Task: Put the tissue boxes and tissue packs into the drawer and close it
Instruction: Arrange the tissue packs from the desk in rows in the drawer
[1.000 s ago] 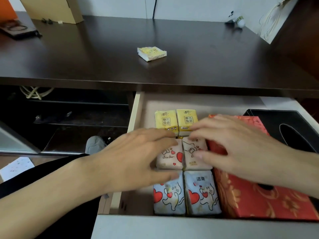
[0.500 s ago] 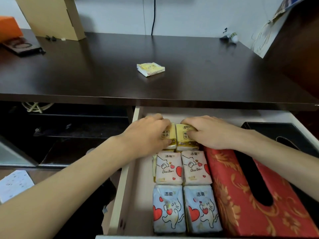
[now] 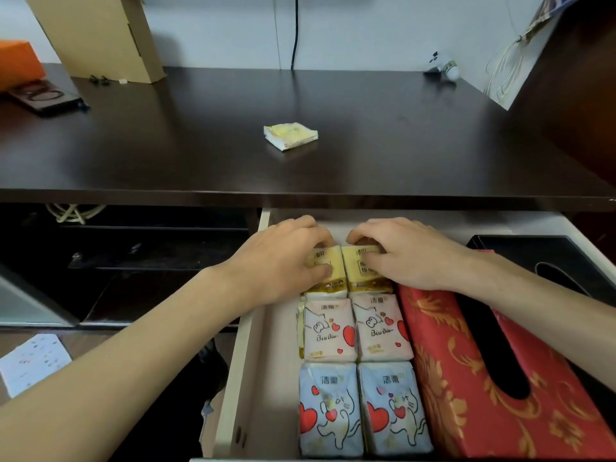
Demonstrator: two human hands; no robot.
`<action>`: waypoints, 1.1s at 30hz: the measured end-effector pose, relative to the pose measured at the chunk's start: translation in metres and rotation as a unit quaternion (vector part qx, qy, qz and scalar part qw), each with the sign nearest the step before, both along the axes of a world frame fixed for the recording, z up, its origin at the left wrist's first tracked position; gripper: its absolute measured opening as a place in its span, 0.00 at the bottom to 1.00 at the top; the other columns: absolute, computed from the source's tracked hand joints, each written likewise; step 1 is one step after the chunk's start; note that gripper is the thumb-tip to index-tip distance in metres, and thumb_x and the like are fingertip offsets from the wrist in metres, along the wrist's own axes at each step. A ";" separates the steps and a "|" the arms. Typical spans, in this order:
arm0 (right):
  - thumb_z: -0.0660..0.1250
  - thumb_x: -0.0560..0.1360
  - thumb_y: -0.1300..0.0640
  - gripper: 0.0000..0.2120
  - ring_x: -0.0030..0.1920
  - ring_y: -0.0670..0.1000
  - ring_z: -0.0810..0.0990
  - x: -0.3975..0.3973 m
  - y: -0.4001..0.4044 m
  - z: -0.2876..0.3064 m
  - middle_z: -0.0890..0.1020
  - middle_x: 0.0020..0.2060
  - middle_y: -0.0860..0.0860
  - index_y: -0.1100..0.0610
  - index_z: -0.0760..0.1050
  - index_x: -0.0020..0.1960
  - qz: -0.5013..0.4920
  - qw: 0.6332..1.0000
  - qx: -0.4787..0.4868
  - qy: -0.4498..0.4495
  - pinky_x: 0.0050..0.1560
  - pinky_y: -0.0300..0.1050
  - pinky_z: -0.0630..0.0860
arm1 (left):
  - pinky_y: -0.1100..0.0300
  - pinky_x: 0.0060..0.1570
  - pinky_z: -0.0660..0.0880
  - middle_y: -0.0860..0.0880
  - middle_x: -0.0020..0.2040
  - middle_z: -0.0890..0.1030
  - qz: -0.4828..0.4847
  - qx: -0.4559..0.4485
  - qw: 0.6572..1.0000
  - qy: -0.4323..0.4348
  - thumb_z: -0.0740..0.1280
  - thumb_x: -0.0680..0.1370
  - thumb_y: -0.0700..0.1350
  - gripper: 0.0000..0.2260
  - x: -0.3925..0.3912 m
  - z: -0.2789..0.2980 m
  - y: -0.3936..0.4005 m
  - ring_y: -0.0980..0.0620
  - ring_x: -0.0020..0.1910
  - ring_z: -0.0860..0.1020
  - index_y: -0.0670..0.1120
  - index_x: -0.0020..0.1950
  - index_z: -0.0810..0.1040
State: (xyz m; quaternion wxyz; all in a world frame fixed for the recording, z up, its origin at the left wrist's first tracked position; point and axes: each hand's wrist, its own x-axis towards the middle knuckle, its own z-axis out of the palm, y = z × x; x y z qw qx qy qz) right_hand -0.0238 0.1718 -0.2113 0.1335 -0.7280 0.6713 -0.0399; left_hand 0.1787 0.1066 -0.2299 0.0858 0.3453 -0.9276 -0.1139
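Inside drawer (image 3: pixel 253 361): six tissue packs (image 3: pixel 358 368), two boxes (image 3: pixel 466 378).

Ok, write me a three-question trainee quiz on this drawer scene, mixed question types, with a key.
1. True or false: every tissue pack is already inside the drawer.
2. Which packs do the left hand and right hand rest on?
A. yellow packs at the back
B. blue packs at the front
C. pink packs in the middle
3. Fill in: the red tissue box lies to the ____ of the packs.

Key: 1 false, one yellow pack lies on the desk; 2 A; 3 right.
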 end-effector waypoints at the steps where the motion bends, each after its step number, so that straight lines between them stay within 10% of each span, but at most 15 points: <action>1: 0.64 0.79 0.54 0.15 0.60 0.49 0.81 0.000 0.002 0.003 0.83 0.58 0.42 0.46 0.79 0.64 -0.004 0.999 -0.047 -0.021 0.58 0.56 0.78 | 0.53 0.48 0.76 0.58 0.54 0.74 0.008 -0.006 1.000 0.021 0.66 0.77 0.57 0.15 0.002 0.004 -0.002 0.56 0.51 0.75 0.56 0.62 0.76; 8: 0.68 0.76 0.53 0.07 0.45 0.47 0.84 0.010 -0.055 0.056 0.87 0.40 0.44 0.44 0.85 0.47 -0.057 0.958 -0.200 -0.195 0.54 0.53 0.80 | 0.51 0.48 0.77 0.60 0.42 0.81 0.106 -0.014 0.987 0.119 0.65 0.76 0.55 0.08 0.027 0.031 -0.013 0.55 0.46 0.79 0.56 0.51 0.80; 12: 0.69 0.76 0.44 0.11 0.58 0.52 0.82 0.028 -0.134 0.068 0.86 0.54 0.46 0.46 0.83 0.54 -0.101 0.958 -0.194 -0.187 0.61 0.55 0.78 | 0.53 0.52 0.75 0.58 0.51 0.81 0.085 -0.020 0.994 0.063 0.65 0.78 0.54 0.09 0.031 0.022 -0.007 0.55 0.53 0.77 0.56 0.55 0.80; 16: 0.70 0.70 0.29 0.41 0.69 0.58 0.74 0.040 -0.177 0.051 0.77 0.69 0.52 0.53 0.71 0.73 -0.124 0.982 -0.096 -0.101 0.58 0.52 0.71 | 0.57 0.56 0.70 0.53 0.55 0.80 0.039 -0.068 0.996 0.030 0.64 0.79 0.54 0.13 0.030 0.014 0.000 0.51 0.58 0.75 0.52 0.61 0.79; 19: 0.73 0.70 0.36 0.32 0.65 0.56 0.76 0.037 -0.181 0.042 0.80 0.64 0.50 0.51 0.74 0.69 -0.114 0.981 -0.138 -0.072 0.50 0.51 0.69 | 0.57 0.57 0.71 0.53 0.56 0.80 0.028 -0.081 0.996 0.037 0.64 0.79 0.54 0.14 0.029 0.012 0.002 0.52 0.58 0.75 0.52 0.61 0.79; 27: 0.76 0.70 0.49 0.21 0.61 0.45 0.78 -0.002 -0.071 0.039 0.81 0.59 0.41 0.46 0.75 0.62 -0.031 0.955 -0.169 -0.243 0.61 0.48 0.77 | 0.59 0.52 0.69 0.56 0.57 0.79 -0.020 -0.064 0.998 -0.018 0.64 0.78 0.55 0.14 0.025 0.011 0.003 0.54 0.58 0.75 0.55 0.63 0.78; 33: 0.76 0.67 0.41 0.26 0.62 0.41 0.79 -0.001 0.060 0.023 0.79 0.60 0.37 0.35 0.72 0.62 0.061 0.970 -0.058 -0.228 0.58 0.46 0.78 | 0.54 0.54 0.73 0.56 0.56 0.78 -0.049 -0.012 0.999 -0.022 0.65 0.79 0.53 0.12 0.039 0.018 0.016 0.55 0.58 0.75 0.55 0.60 0.79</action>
